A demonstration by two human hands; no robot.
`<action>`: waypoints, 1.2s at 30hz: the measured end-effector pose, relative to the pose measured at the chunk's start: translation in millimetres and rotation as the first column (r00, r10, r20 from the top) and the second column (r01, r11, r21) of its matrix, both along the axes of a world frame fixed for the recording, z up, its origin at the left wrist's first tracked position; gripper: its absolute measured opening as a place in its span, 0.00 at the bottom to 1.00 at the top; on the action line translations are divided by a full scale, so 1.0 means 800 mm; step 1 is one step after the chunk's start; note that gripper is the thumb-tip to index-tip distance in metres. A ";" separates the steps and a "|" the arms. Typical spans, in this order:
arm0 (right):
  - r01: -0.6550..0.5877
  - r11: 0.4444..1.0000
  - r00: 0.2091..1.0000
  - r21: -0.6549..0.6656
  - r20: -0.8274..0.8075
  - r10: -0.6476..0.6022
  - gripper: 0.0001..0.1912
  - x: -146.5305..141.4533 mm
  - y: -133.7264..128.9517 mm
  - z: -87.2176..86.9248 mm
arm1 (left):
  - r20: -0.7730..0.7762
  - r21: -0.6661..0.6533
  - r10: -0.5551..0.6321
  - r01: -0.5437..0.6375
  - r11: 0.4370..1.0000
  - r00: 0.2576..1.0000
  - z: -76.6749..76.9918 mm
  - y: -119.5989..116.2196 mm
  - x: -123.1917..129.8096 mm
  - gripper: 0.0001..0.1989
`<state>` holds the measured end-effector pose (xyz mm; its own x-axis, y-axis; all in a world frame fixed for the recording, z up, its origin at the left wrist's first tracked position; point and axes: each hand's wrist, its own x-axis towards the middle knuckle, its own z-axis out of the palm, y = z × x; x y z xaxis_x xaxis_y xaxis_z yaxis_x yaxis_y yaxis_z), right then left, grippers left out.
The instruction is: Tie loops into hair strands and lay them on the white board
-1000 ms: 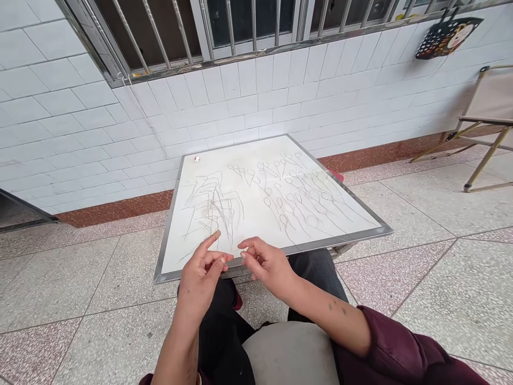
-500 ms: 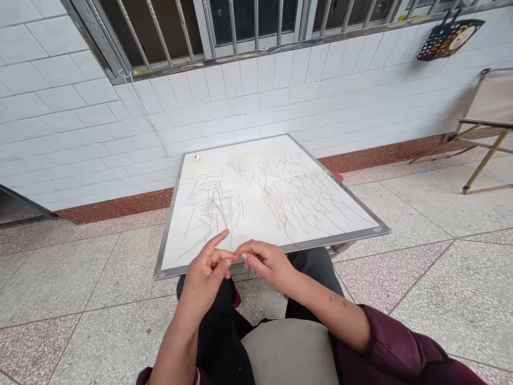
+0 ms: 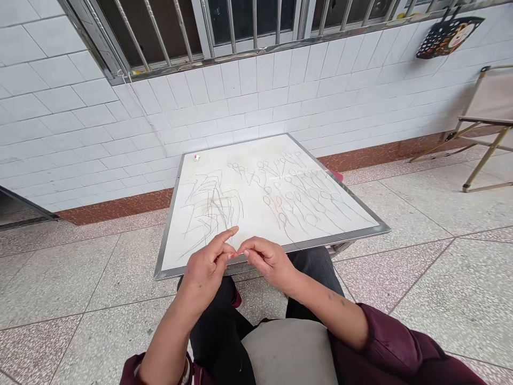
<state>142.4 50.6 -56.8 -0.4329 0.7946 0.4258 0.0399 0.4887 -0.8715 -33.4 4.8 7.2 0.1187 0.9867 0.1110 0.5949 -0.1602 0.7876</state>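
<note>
A thin strand (image 3: 241,253) sits between the two hands, above the near edge of the table, most of it hidden by the fingers. The left hand (image 3: 204,268) pinches it between thumb and a bent finger, with the index finger raised and pointing away over the table. The right hand (image 3: 274,263) pinches it from the other side with thumb and forefinger, so the fingertips nearly meet. Both hands cover part of the near rim.

On the white, metal-edged table (image 3: 252,155), bent strands (image 3: 214,206) lie crossed and overlapping on the left, just beyond the left hand. Looped strands (image 3: 282,218) spread over the right half, some overlapping. A small white-and-red item (image 3: 196,158) rests near the far left corner.

Grey fabric (image 3: 290,353) covers the lap below. Beyond the table stand a tiled wall (image 3: 240,115) and a barred window (image 3: 248,24); a dark basket (image 3: 447,38) hangs right, above a folding chair (image 3: 491,96).

One second ago the fingertips stood visibly apart; now they are closer, and the left index fingertip has shifted rightward. The strands on the table keep their layout.
</note>
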 end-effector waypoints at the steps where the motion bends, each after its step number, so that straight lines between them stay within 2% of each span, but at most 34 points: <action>1: 0.029 0.999 0.999 -0.023 -0.019 -0.029 0.10 -0.001 0.000 -0.001 | -0.008 0.004 -0.001 0.001 1.000 1.000 0.001 0.002 0.000 0.22; 4: 0.090 0.990 0.992 -0.112 -0.079 -0.099 0.09 -0.001 -0.002 -0.003 | 0.034 0.004 0.031 -0.031 1.000 0.999 0.003 0.005 -0.004 0.23; 7: 0.111 0.981 0.986 -0.160 -0.109 -0.129 0.08 0.002 -0.002 -0.003 | 0.149 0.014 0.117 -0.120 0.993 0.982 0.000 0.003 -0.013 0.24; 12: 0.130 0.985 0.988 -0.115 -0.074 -0.139 0.08 0.005 0.000 -0.001 | 0.241 0.047 0.237 -0.256 0.966 0.941 -0.006 -0.006 -0.023 0.23; 19: 0.134 0.991 0.990 -0.031 -0.030 -0.135 0.09 0.006 -0.002 0.003 | 0.204 0.007 0.175 -0.180 0.984 0.963 -0.012 -0.012 -0.013 0.20; 23: 0.128 0.990 0.991 -0.051 -0.036 -0.130 0.10 0.010 -0.002 0.005 | 0.235 -0.020 0.207 -0.208 0.978 0.950 -0.014 -0.014 -0.019 0.22; 25: 0.127 0.988 0.990 -0.089 -0.048 -0.132 0.10 0.013 -0.001 0.006 | 0.311 -0.018 0.259 -0.267 0.964 0.915 -0.015 -0.015 -0.031 0.23; 28: 0.115 0.979 0.992 -0.171 -0.039 -0.123 0.10 0.017 0.002 0.008 | 0.477 -0.012 0.361 -0.405 0.914 0.801 -0.021 -0.015 -0.053 0.22; 31: 0.084 0.970 0.996 -0.227 -0.015 -0.089 0.10 0.018 0.003 0.008 | 0.535 -0.039 0.434 -0.493 0.869 0.724 -0.025 -0.018 -0.065 0.22; 33: 0.069 0.974 0.998 -0.218 0.010 -0.068 0.10 0.017 0.003 0.008 | 0.496 -0.026 0.459 -0.515 0.857 0.737 -0.022 -0.021 -0.061 0.21; 36: 0.055 0.988 0.997 -0.144 0.061 -0.047 0.09 0.014 0.000 0.008 | 0.318 0.044 0.419 -0.454 0.890 0.851 -0.008 -0.024 -0.040 0.21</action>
